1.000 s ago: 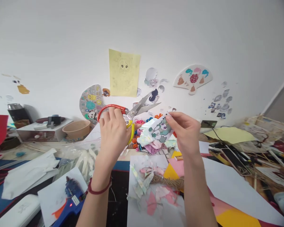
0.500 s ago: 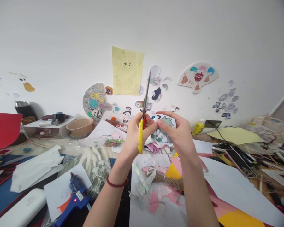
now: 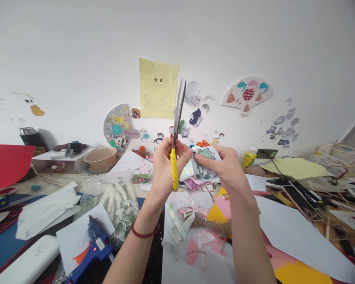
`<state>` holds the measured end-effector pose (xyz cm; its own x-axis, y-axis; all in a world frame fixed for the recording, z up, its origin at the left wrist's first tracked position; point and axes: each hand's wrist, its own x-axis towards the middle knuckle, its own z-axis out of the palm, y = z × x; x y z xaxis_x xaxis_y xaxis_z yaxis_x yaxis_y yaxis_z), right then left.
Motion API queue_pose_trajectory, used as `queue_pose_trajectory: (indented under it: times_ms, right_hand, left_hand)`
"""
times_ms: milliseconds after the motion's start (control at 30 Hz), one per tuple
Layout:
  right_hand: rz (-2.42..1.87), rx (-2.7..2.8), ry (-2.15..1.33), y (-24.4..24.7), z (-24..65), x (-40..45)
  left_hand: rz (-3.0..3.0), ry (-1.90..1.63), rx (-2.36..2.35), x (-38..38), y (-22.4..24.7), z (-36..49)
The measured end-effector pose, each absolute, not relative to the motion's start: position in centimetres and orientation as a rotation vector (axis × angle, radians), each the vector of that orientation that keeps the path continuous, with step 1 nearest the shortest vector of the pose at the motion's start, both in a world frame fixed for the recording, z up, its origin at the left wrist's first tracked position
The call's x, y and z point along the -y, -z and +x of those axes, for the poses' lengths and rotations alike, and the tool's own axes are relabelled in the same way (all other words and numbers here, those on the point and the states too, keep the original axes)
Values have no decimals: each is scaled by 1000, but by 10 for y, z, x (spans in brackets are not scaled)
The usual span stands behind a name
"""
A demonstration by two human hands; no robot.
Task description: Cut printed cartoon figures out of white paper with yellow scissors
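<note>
My left hand (image 3: 167, 165) is closed round a pair of scissors (image 3: 174, 165) with a yellow handle. Its blades point upward and stand slightly apart. Between the thumb and fingers of my right hand (image 3: 227, 163) is a paper cutout (image 3: 206, 154) printed with a green-haired cartoon figure, held upright. My left thumb tip reaches the cutout's left edge; whether it presses on it I cannot tell. Below both hands, torn scraps of pink and pale green paper (image 3: 192, 248) lie on a white sheet (image 3: 173, 272).
A blue glue gun (image 3: 98, 252) with a lit red light rests at lower left beside a white case (image 3: 32, 262). A plastic bag of white pieces (image 3: 118, 201) lies left of my hands. White paper (image 3: 298, 232) and a phone (image 3: 296, 202) are at right. Behind is a wall (image 3: 77, 47).
The scissor blades, seen edge-on before, now show spread apart. The cutout has turned and tilted in my right hand, and both hands have shifted slightly.
</note>
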<state>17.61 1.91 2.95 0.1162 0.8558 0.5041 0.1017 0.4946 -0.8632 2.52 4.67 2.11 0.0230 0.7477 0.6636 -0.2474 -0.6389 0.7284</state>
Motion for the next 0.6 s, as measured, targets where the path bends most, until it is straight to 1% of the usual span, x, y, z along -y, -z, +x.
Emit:
queue_pose_trajectory:
  times_ms: [167,367,433,600]
  right_hand:
    - [-769,1159,-554,-28,171,-29]
    - [-727,1204,-480,-26,170,-26]
    - [-677,1209,-519,-26,169,-27]
    - [-501,1206,-760,-25,157,-32]
  left_hand:
    - [1543,-1837,-598,-48,-19,29]
    - [1574,-1767,-557,-48,-21,25]
    - [1561,-1782,-533,-46,-21,25]
    - [1432,-1875,-491,-37,-25,28]
